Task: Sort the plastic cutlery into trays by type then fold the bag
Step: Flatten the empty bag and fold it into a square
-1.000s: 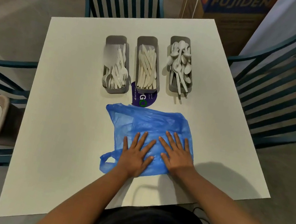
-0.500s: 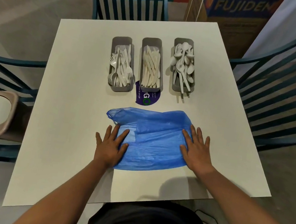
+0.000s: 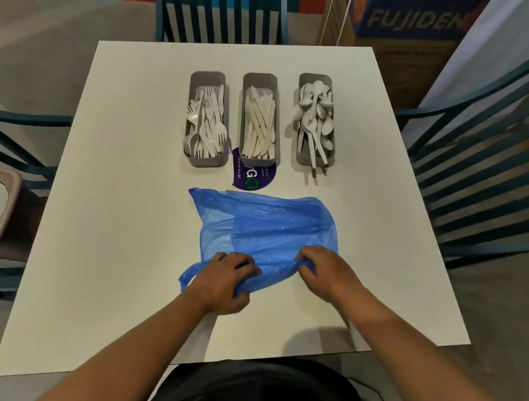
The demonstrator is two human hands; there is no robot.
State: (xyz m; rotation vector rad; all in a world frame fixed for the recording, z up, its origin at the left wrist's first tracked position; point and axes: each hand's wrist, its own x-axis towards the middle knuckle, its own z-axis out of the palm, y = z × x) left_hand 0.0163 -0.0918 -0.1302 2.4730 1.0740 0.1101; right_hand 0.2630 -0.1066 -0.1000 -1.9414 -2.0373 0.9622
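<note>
Head view shows both hands pinching the blue bag [image 3: 269, 228] at its near edge — left hand [image 3: 226, 281], right hand [image 3: 328, 272]. It lies on the white table [image 3: 115, 211], near three full trays.

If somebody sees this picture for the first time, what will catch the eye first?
The blue bag at the near middle of the white table, its near edge gripped by the left hand and the right hand. Behind it stand three grey trays of white cutlery: forks left, knives middle, spoons right.
</note>
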